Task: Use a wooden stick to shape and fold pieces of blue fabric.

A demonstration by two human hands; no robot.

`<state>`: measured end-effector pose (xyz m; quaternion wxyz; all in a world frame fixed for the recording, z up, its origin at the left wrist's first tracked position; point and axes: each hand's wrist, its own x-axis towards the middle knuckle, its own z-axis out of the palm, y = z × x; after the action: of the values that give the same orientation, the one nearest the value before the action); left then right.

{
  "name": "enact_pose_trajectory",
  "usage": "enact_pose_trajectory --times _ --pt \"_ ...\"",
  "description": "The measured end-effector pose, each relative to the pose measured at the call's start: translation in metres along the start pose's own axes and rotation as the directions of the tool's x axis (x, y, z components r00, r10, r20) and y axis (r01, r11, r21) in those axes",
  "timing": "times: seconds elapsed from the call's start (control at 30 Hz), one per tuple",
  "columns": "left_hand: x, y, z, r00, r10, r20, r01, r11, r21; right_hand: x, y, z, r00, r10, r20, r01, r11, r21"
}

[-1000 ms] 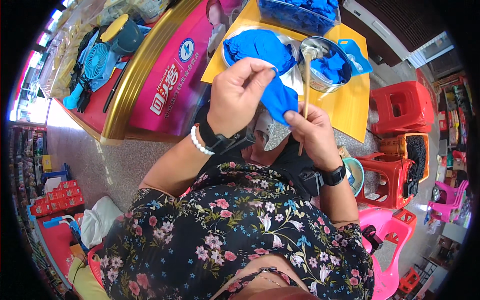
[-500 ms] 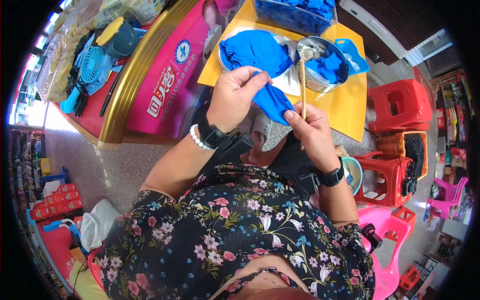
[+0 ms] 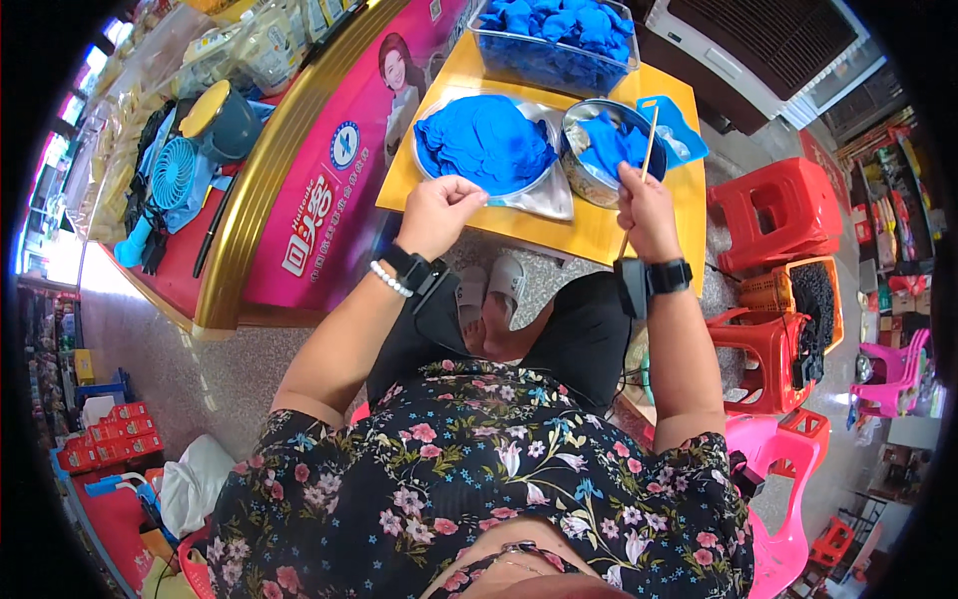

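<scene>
We hold our two hands apart. Our right hand (image 3: 651,212), at the near side of the tin (image 3: 591,186), is clamped round a thin wooden stick (image 3: 650,148). Left of the tin, our left hand (image 3: 437,216) pinches its fingertips by a pile of blue sheets (image 3: 487,142); whether they grip one, we cannot tell. Beyond the tin, a clear box (image 3: 557,66) stands on our table (image 3: 689,212).

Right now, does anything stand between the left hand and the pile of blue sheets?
Nothing visible does: the left hand is close to the near edge of the blue sheets. The stick in the right hand is off to the right.
</scene>
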<state>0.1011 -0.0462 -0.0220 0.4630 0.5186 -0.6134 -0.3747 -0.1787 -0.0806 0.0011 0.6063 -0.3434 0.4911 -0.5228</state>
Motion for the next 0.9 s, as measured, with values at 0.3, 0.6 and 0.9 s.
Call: enact_pose_trajectory --times 0.3,0.6,0.9 --pt "0.048 -0.001 -0.002 0.990 0.141 0.000 -0.099 0.689 0.718 0.003 -0.005 -0.004 0.998 -0.053 -0.035 0.049 0.992 -0.117" --pt "0.089 0.006 0.025 0.973 0.124 0.193 -0.228 0.425 0.876 -0.048 0.013 -0.006 0.989 0.025 0.145 -0.017 0.998 -0.054" --pt "0.090 -0.007 0.037 0.975 0.177 0.133 -0.196 0.412 0.890 -0.069 0.027 -0.006 0.977 0.102 0.185 -0.094 0.994 -0.050"
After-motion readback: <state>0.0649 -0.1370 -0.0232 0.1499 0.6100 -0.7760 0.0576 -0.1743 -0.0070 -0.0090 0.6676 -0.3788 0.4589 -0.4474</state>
